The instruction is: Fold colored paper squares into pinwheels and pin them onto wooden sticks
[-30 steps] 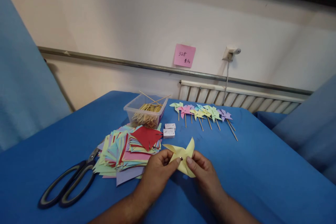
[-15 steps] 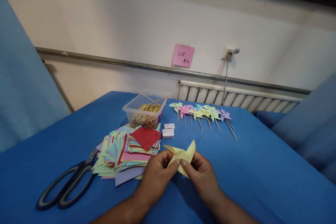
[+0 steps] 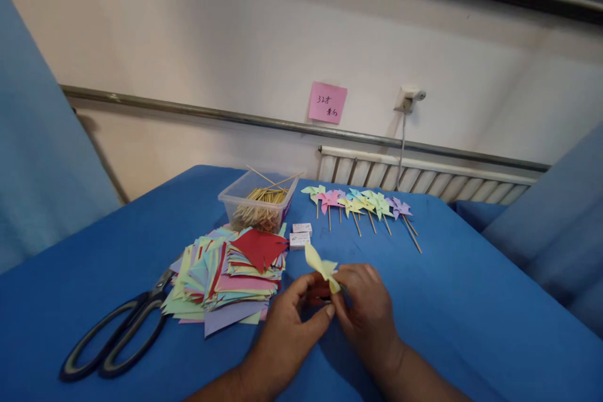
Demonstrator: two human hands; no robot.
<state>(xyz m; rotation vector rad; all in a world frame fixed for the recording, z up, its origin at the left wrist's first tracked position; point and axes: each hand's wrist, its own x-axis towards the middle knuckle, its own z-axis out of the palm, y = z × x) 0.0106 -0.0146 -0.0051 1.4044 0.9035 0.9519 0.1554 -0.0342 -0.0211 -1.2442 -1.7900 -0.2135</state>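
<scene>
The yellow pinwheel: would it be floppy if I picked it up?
Probably a bit floppy: the yellow pinwheel looks like thin paper, so it should feel light too. Its curled blades stick out, so they might crease if squeezed.

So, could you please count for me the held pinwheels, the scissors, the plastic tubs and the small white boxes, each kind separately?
Held yellow pinwheel: 1
Scissors: 1 pair
Plastic tub: 1
Small white boxes: 2
Total: 5
</scene>
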